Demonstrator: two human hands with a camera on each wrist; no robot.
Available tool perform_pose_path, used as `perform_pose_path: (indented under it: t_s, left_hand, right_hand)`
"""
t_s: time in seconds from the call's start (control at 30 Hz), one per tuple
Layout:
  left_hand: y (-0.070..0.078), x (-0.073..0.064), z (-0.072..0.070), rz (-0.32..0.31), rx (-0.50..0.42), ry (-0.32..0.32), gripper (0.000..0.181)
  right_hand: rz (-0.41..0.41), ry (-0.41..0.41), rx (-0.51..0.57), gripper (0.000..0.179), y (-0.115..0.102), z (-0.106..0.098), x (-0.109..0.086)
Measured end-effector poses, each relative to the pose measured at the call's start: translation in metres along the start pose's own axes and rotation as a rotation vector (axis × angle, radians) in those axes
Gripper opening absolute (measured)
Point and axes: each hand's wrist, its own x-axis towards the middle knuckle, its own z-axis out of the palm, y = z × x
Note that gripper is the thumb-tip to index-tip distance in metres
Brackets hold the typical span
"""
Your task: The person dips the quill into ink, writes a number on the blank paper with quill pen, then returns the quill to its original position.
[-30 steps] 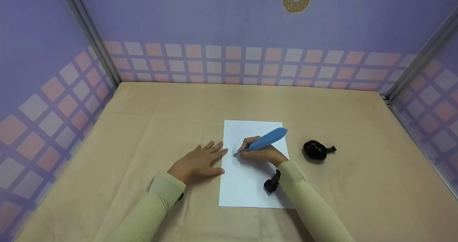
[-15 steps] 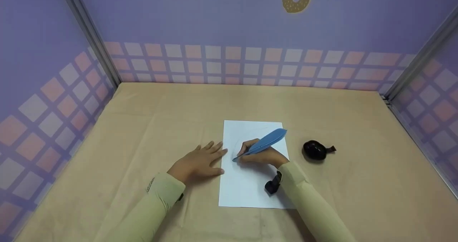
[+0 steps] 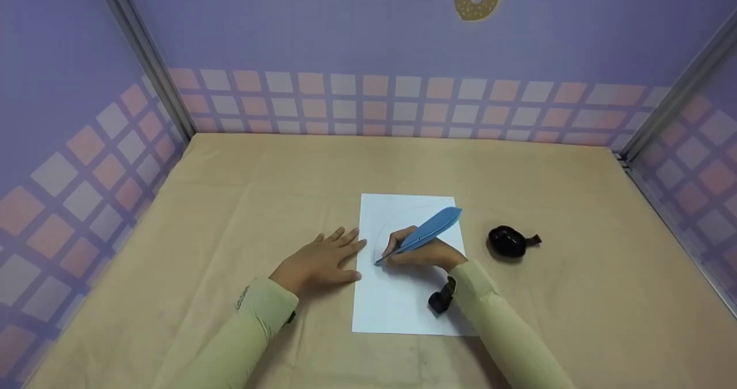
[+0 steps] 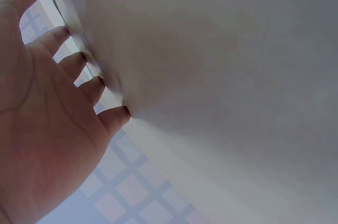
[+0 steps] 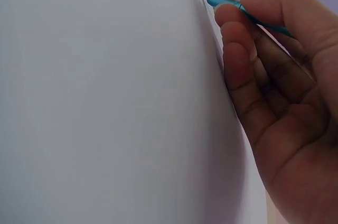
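Blue pen (image 3: pixel 429 231) and right hand (image 3: pixel 414 254) had slid slightly towards the worktop's near side since the earlier frame, and the faint curved line (image 3: pixel 388 221) now ran longer behind the tip; left hand (image 3: pixel 319 260) unmoved.

We noted the pen, feather-shaped, pinched between right thumb and fingers, its tip low over the left part of the white paper (image 3: pixel 397 305). Sheet lay about midway between the worktop's (image 3: pixel 276 170) left and right edges, well apart from the far one. Left hand spread flat, thumb and forefinger tips at the sheet's left edge.

Risks, as we judged them: the sheet could turn under a pulling stroke, since only those fingertips seemed to steady it; the curve could kink if the pinch slipped; the dark wrist camera (image 3: pixel 441 301), low on the right, could brush the paper.

Containers: none certain. A glossy black rounded object (image 3: pixel 506 242) sat between sheet and right edge; we could not tell whether it was hollow or held anything.
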Motion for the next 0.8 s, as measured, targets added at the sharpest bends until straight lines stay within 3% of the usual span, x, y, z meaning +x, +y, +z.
perform_pose_path:
  t_s: [0.23, 0.43, 0.8]
  left_hand:
    - [0.0001, 0.0001, 0.0, -0.002, 0.005, 0.0, 0.072]
    - [-0.0002, -0.0001, 0.0004, -0.002, 0.013, 0.001, 0.071]
    - [-0.0007, 0.0013, 0.0013, -0.009, 0.011, -0.006, 0.072]
  right_hand:
    - [-0.055, -0.049, 0.036, 0.011, -0.0015, -0.0001, -0.003]
    - [-0.052, -0.085, 0.05, 0.012, -0.0014, 0.0007, -0.0049]
    - [-0.042, -0.144, -0.033, 0.01, -0.0036, 0.0001, -0.0096]
